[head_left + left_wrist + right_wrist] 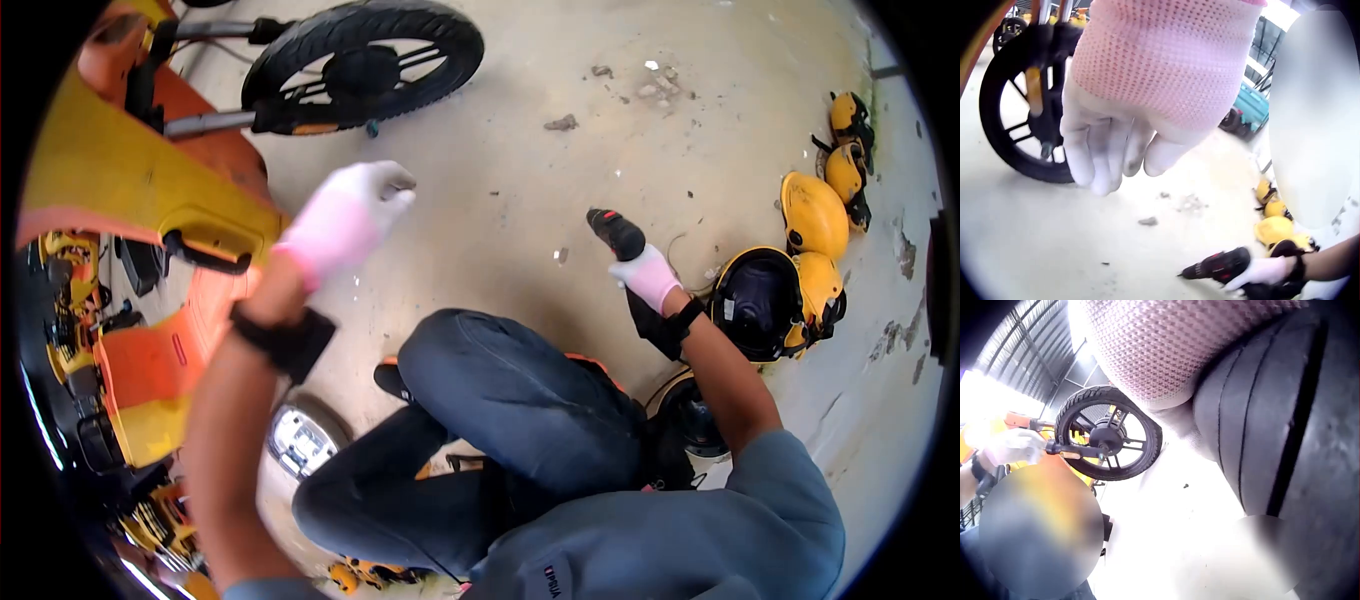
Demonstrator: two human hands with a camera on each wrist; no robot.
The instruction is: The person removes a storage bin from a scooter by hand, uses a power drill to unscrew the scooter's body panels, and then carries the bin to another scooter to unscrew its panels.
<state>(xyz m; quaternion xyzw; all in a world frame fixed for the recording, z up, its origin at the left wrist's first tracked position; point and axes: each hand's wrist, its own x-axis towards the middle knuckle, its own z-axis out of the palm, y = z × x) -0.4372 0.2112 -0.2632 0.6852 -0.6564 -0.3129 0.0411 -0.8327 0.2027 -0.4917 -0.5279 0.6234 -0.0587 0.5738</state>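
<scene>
My right hand (648, 277), in a white and pink glove, grips a black cordless drill (614, 232) with red marks. In the left wrist view the drill (1217, 265) has its bit toward the left, over the floor. A dark grooved surface (1260, 431) fills much of the right wrist view beside the glove. My left hand (350, 215), gloved alike, is raised near the yellow and orange vehicle (110, 150). Its fingers (1100, 165) hang loosely bent with nothing seen in them. The vehicle's black spoked wheel (365, 68) is beyond that hand.
Several yellow helmets (815, 215) line the wall on the right, one upturned. A silver metal part (303, 440) lies on the floor (520, 150) left of my bent legs (520, 390). Bits of debris (562, 123) lie ahead. More yellow parts (70, 300) fill the left edge.
</scene>
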